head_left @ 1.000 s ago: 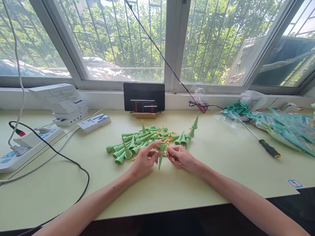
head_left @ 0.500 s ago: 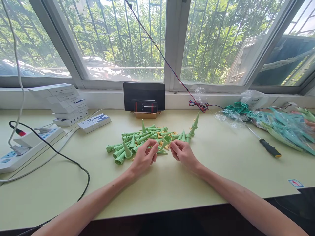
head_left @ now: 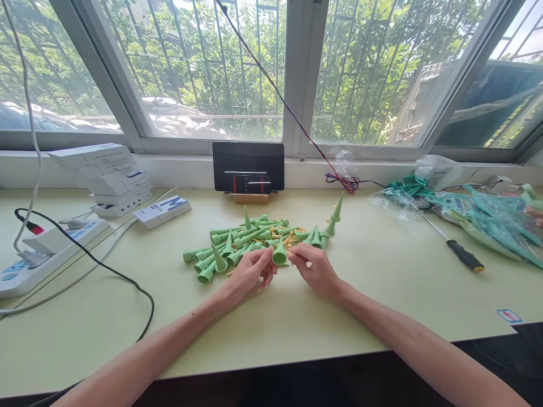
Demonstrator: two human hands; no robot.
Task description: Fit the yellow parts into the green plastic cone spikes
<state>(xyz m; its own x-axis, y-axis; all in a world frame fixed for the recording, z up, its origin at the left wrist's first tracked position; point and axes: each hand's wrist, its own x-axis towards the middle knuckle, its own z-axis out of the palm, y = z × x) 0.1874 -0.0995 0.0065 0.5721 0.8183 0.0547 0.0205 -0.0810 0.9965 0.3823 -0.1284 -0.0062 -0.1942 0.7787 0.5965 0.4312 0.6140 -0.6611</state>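
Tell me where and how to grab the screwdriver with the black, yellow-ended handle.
I'd take the screwdriver around the middle of its thick black handle, coming from above on the near side. It lies flat with that end nearer, while the thin metal shaft points away toward crumpled clear plastic wrapping, which could snag.

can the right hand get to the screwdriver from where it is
Likely yes: nothing visible stands between the right hand and the screwdriver's handle, which lies clear of the plastic bags.
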